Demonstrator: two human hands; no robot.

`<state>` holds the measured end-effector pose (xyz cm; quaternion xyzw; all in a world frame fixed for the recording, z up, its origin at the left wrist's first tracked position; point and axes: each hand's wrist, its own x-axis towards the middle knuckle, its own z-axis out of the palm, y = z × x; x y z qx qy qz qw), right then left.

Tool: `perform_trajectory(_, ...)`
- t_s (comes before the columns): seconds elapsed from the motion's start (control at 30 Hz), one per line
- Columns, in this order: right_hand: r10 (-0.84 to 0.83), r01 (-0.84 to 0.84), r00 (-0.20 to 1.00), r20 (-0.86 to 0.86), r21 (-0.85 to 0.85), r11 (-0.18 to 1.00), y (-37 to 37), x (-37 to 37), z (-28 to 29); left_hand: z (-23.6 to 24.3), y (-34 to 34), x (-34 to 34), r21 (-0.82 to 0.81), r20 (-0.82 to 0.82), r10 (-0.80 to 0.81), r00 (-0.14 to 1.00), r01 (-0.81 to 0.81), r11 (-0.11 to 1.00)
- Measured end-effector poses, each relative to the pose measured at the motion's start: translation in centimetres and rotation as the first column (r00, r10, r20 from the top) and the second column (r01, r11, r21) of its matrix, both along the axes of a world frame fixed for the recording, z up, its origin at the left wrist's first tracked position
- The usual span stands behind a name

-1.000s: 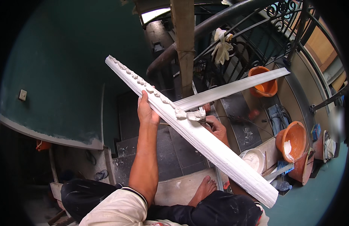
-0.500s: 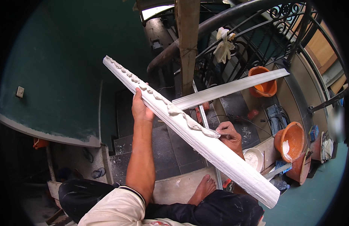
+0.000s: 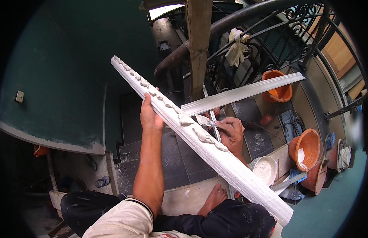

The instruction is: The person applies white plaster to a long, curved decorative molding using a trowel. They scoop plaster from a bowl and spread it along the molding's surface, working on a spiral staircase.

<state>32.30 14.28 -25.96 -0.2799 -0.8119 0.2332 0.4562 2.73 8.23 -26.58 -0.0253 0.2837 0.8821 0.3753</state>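
My left hand (image 3: 151, 115) grips a long white moulding (image 3: 235, 170) that runs diagonally from upper left to lower right. Lumps of wet putty (image 3: 205, 137) lie along its upper edge. My right hand (image 3: 231, 135) is closed on a putty knife (image 3: 209, 121), whose putty-smeared blade is just beside the moulding's edge, near the middle. Behind, a second white strip (image 3: 247, 91) slants up to the right over an orange bucket (image 3: 283, 95). A white bucket of pale paste (image 3: 263, 170) stands right of my right forearm, partly behind the moulding.
A wooden post (image 3: 197, 59) and a curved iron railing (image 3: 247, 12) with gloves (image 3: 236, 49) on it stand ahead. A green wall (image 3: 53, 79) is on the left. Another orange bucket (image 3: 305, 152), cables and a plastic bottle (image 3: 293, 194) lie right. My bare foot is below, on a ledge.
My right hand dropped down and right along the putty, then came back up-left, with the putty knife blade now showing. The putty near the middle has been spread into longer lumps.
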Motion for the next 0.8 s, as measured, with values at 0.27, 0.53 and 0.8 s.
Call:
perform_trajectory(0.27, 0.297, -0.371, 0.924, -0.241, -0.38, 0.847, -1.3, 4.1, 1.7, -0.1, -0.3, -0.8, -0.027, -0.025, 0.013, 1.0, -0.014, 1.0)
perform_trajectory(0.53, -0.158, 0.246, 0.889, 0.43, -0.157, 0.957, 0.0, 19.8, 2.3, -4.9, -2.8, -8.2, 0.034, -0.046, -0.151, 0.987, 0.152, 0.988)
perform_trajectory(0.8, -0.23, 0.41, -0.036, 0.972, 0.224, 0.884, 1.0, 31.7, -0.3, -9.6, -4.8, -14.1, -0.13, -0.11, -0.21, 0.971, 0.196, 0.972)
